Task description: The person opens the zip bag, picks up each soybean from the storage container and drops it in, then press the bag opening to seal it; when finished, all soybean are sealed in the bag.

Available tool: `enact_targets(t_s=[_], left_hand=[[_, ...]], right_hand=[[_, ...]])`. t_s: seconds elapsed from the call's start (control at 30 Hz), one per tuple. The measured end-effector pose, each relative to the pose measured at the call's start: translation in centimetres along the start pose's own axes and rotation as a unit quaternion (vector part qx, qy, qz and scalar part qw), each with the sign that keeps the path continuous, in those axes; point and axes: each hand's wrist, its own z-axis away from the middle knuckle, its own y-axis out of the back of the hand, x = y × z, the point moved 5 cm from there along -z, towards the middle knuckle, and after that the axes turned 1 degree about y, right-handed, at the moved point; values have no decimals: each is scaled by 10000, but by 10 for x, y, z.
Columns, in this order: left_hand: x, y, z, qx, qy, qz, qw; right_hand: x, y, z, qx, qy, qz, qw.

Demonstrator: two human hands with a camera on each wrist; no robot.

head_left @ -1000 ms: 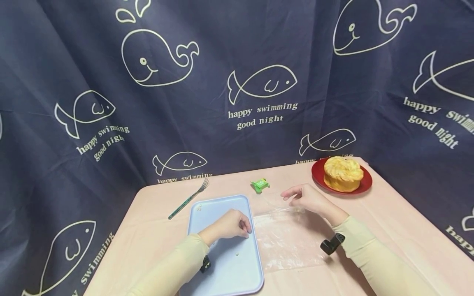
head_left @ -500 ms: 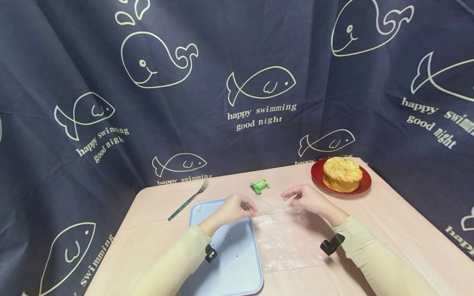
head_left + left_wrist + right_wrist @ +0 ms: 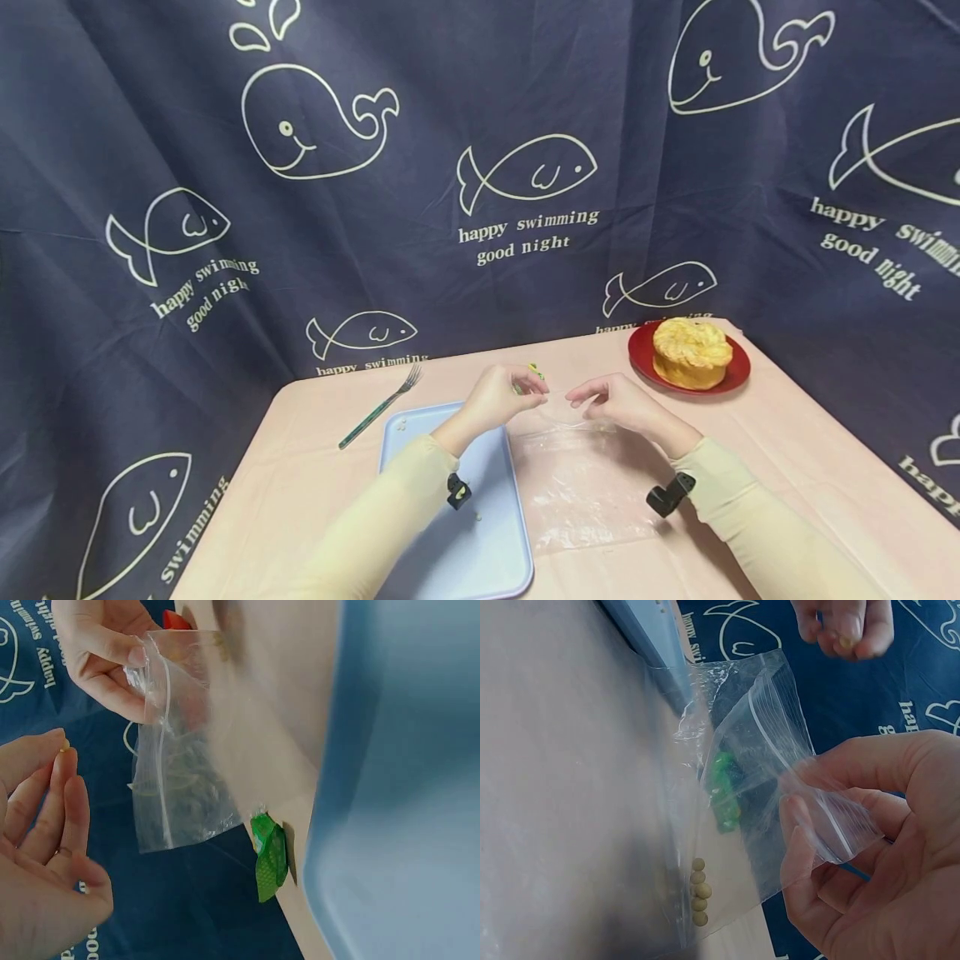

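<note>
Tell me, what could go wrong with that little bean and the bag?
The left hand pinches one small bean by its fingertips alone; it could slip and roll off the table. The right hand holds the clear zip bag by one edge, so the floppy mouth might sag shut and the bean miss. Tilting the bag could spill the beans inside.

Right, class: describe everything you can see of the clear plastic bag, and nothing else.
The plastic bag is a clear, thin, crinkled zip-top pouch. The right hand pinches its top edge, holding the mouth open and raised; its lower part lies on the pink table beside the blue tray. Five small tan beads sit in a row inside.
</note>
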Motion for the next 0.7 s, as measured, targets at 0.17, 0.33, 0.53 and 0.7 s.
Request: enact_targets(t_s=[0.17, 0.33, 0.53, 0.7], left_hand=[[-3, -9, -11, 63, 44, -60, 10000], [-8, -18, -16, 37, 91, -113, 9999], [-12, -26, -18, -19, 63, -228, 9997], [-14, -30, -19, -47, -107, -196, 9997]], right_hand=[[-2, -1, 0, -33, 22, -138, 9999], [-4, -1, -1, -71, 34, -173, 9998], [-4, -1, -1, -121, 73, -195, 9997], [-2, -2, 1, -104, 34, -331, 9994]])
